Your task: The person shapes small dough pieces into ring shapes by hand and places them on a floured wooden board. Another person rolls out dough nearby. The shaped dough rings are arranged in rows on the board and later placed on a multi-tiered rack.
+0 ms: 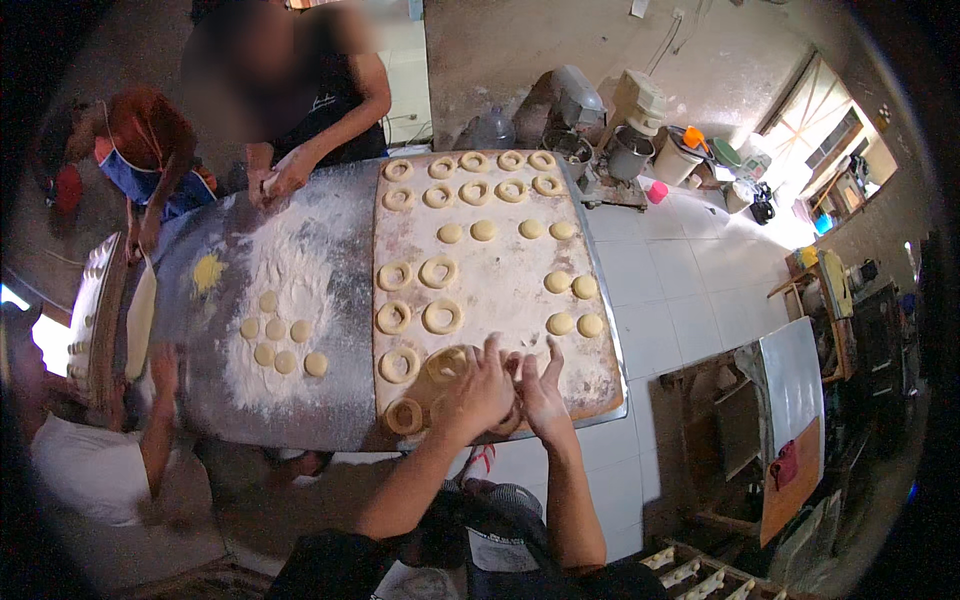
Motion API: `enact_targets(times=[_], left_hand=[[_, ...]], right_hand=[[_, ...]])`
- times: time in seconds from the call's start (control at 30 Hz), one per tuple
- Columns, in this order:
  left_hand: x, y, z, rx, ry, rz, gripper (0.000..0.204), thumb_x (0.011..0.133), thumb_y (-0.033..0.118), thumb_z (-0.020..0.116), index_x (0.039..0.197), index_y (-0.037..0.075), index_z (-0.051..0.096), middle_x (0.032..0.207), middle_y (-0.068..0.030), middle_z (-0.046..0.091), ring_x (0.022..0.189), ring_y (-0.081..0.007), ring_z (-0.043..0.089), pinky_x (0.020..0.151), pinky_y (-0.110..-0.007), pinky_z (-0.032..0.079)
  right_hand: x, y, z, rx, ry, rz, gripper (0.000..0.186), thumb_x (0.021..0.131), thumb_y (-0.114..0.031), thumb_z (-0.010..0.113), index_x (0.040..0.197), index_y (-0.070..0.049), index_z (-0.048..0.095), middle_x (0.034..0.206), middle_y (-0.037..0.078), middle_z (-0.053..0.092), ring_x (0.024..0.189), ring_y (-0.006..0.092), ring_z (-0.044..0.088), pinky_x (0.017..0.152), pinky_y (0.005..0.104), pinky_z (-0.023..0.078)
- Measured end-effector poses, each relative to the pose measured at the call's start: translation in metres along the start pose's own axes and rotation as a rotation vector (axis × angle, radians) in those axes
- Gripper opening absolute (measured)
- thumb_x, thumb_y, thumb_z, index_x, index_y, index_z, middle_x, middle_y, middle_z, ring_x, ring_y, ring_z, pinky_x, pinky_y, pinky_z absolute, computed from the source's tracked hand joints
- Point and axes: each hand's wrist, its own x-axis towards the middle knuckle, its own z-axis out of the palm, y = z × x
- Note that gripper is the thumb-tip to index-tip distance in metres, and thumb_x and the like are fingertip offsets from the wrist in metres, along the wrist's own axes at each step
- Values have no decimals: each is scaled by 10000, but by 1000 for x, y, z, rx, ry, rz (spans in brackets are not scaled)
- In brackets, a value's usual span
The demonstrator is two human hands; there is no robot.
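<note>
My left hand (478, 397) and my right hand (545, 405) come together over the near right part of a floured board (490, 290). Their thumbs and some fingers curl in around a piece of dough (507, 422), mostly hidden and in shadow, while other fingers point up and apart. Close to my left hand lie dough rings, one (446, 364) partly shaded. More rings (394, 317) line the board's left side and far end. Small round dough pieces (560, 324) sit in pairs beyond my right hand, and others (482, 230) farther up.
Left of the board, a dark metal tabletop (205, 330) bears spread flour (262, 370) with several dough rounds (299, 331). A person (350, 90) works at the far side; two others stand at the left, beside a long dough strip (142, 310). Mixers (575, 100) stand against the back wall.
</note>
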Motion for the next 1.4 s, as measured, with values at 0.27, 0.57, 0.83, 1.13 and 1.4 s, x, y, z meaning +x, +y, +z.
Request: enact_targets(times=[0.27, 0.57, 0.83, 1.13, 1.4], left_hand=[[-11, -46, 4, 260, -173, 12, 728, 875, 430, 649, 1458, 108, 356, 1331, -277, 460, 1254, -420, 453, 1017, -548, 348], [-37, -97, -23, -196, 156, 92, 459, 896, 231, 628, 1315, 80, 515, 1252, -289, 563, 1207, -468, 511, 1035, -530, 388], [-72, -261, -102, -339, 446, -461, 283, 950, 122, 518, 1196, -2, 583, 1019, -281, 660, 990, -458, 633, 894, -488, 495], [-68, -293, -161, -656, 357, -328, 332, 917, 192, 692, 1125, -60, 631, 918, -170, 696, 795, -198, 705, 701, -316, 565], [-47, -265, -220, -612, 467, -135, 261, 752, 80, 790, 975, -11, 690, 973, -121, 712, 913, -180, 681, 791, -317, 539]], right_hand=[[-7, 20, 9, -1001, 57, 17, 868, 838, -283, 715, 1526, -135, 208, 1051, 174, 622, 970, 389, 607, 866, 537, 426], [-6, -5, 57, -826, 60, -263, 629, 826, -274, 718, 1372, -92, 463, 983, 174, 616, 946, 371, 577, 822, 485, 449], [74, 0, 286, -846, -419, -575, 261, 879, -185, 603, 1078, -17, 576, 941, 238, 674, 896, 418, 657, 782, 488, 517], [86, -27, 314, -165, -762, -140, 372, 841, -17, 703, 1092, -65, 433, 923, 104, 623, 877, 208, 635, 774, 343, 520], [76, -85, 336, -541, -331, -417, 526, 820, -85, 715, 1254, -31, 424, 992, 138, 597, 946, 266, 635, 823, 361, 495]])
